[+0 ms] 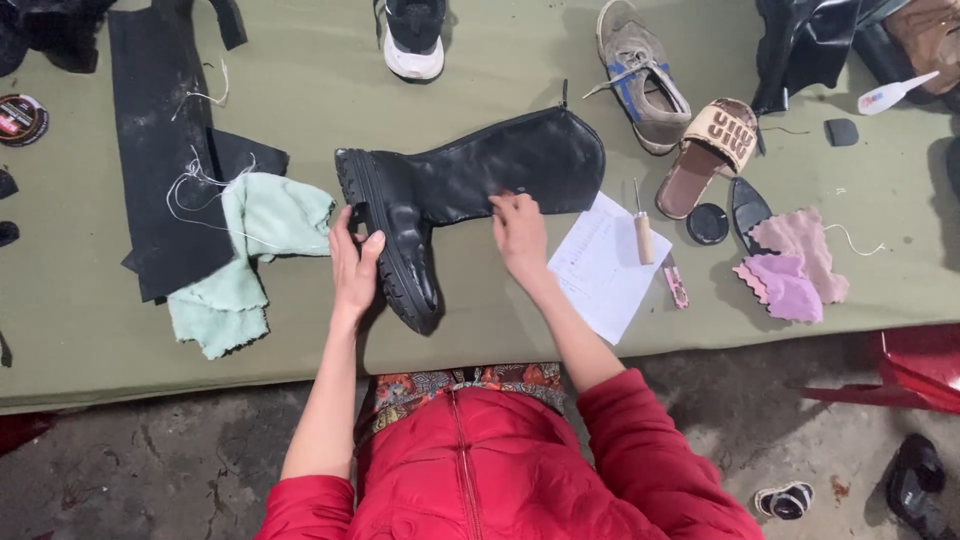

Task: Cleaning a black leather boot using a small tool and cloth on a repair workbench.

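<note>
A tall black leather boot [470,175] lies on its side on the green-covered table [90,330], chunky sole toward the left, shaft stretching to the right. My left hand [352,268] grips the sole near the toe. My right hand [520,235] presses on the lower edge of the shaft, fingers bent on the leather. Both arms wear red sleeves pushed up.
A mint cloth [250,260] and black leather strips [165,150] lie left of the boot. Right of it: a white paper [605,270], a wooden-handled awl [643,232], a beige slide sandal [712,150], a grey sneaker [640,75], pink cloths [795,265]. A red stool [905,365] stands at right.
</note>
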